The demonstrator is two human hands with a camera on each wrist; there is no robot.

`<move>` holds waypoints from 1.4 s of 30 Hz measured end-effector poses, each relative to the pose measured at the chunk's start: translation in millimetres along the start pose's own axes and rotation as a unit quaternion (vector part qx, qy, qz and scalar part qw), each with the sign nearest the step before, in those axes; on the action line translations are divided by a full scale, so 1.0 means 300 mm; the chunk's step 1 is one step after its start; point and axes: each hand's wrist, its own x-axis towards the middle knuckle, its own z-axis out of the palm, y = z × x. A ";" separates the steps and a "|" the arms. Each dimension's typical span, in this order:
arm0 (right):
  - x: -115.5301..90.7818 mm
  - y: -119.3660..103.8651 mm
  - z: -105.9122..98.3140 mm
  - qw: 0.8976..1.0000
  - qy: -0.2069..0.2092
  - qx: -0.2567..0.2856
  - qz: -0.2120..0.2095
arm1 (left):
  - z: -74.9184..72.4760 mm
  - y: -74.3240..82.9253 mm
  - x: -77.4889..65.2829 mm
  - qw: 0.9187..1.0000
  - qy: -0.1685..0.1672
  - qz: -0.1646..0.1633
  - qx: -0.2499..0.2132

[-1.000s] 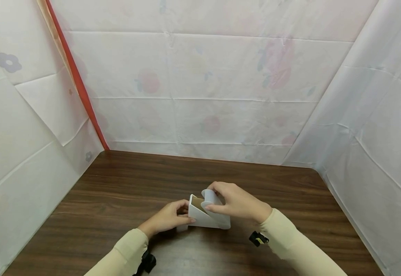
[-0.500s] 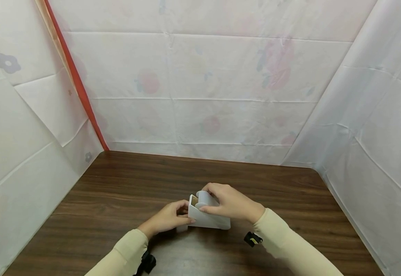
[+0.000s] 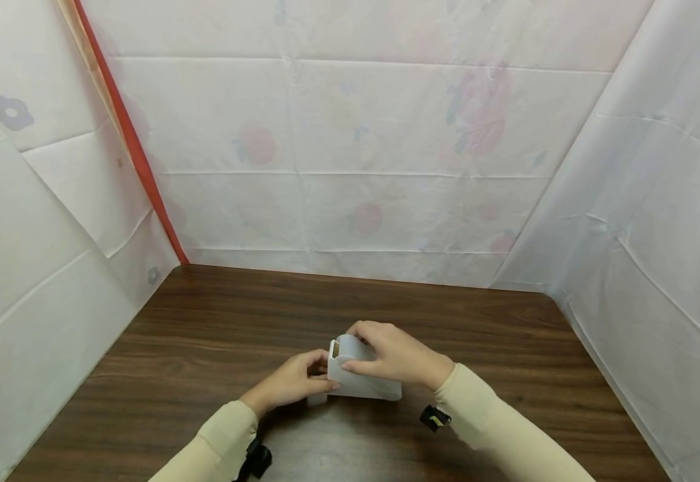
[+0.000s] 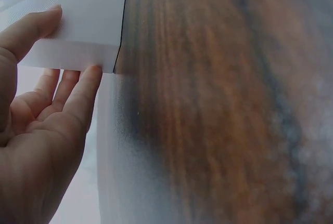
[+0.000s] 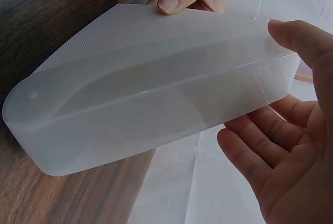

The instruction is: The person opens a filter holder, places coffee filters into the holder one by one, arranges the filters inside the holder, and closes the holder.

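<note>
A white plastic box (image 3: 356, 387) with ribbed sides stands on the brown tabletop. Its translucent hinged lid (image 3: 354, 347) lies low over the top, leaving a narrow gap at the left end where brown shows inside. My left hand (image 3: 295, 379) grips the box's left end, and in the left wrist view the thumb presses the ribbed side (image 4: 86, 18) while the fingertips touch the end face. With thumb and fingers on opposite sides, my right hand (image 3: 399, 358) holds the lid near its free end. The right wrist view shows the rounded pivot end (image 5: 32, 96) at the left.
Close below the left hand, a small pale piece (image 3: 316, 399) lies on the wooden table (image 3: 253, 314). White patterned sheets (image 3: 350, 134) hang behind and along both sides. A red strip (image 3: 129, 137) runs down the back left corner.
My right hand has moved left and slightly down, swinging the lid down over the box, so the opening has narrowed. The left hand has kept its place on the box.
</note>
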 end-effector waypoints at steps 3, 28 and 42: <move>0.001 0.003 0.007 1.000 0.000 0.003 0.002 | -0.001 0.000 -0.001 1.000 -0.001 0.000 -0.001; 0.014 0.002 0.044 1.000 0.005 0.010 0.005 | 0.000 0.005 -0.006 1.000 -0.007 0.008 -0.023; -0.008 0.012 0.044 0.999 0.005 0.026 0.027 | 0.003 0.003 -0.004 1.000 -0.001 0.002 -0.017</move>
